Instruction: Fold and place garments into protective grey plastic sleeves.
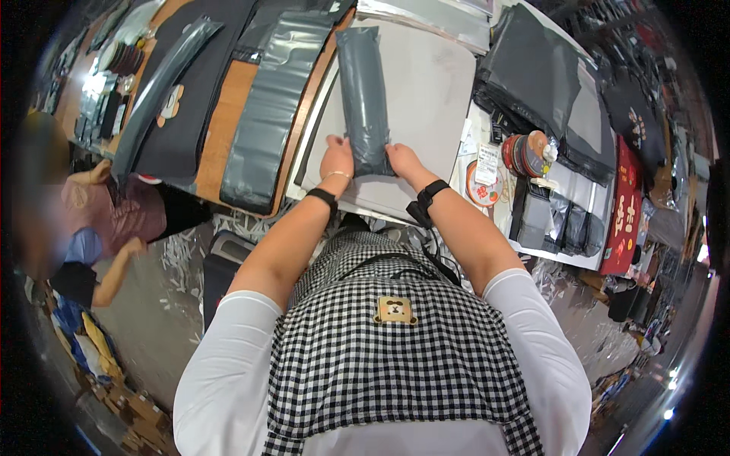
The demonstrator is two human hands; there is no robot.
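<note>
Parcel: long, narrow, dark grey glossy plastic-wrapped parcel (363,99), lying lengthwise on the large pale grey flat sheet (435,91), near end close to the sheet's near edge.
Left hand: left hand (337,158), grip closed on the parcel's lower left edge, over the sheet.
Right hand: right hand (405,161), grip closed on the lower right edge, over the sheet; finger pressure can't tell.
Left of sheet: long dark grey shiny plastic strip (268,114).
Right of sheet: stacked dark grey plastic bags (530,72); nearer, round red-edged cards (523,156).
Handling tip: likely best with even pull both sides, film flat, parcel square to sheet; one-sided tugging could wrinkle or tear film.
</note>
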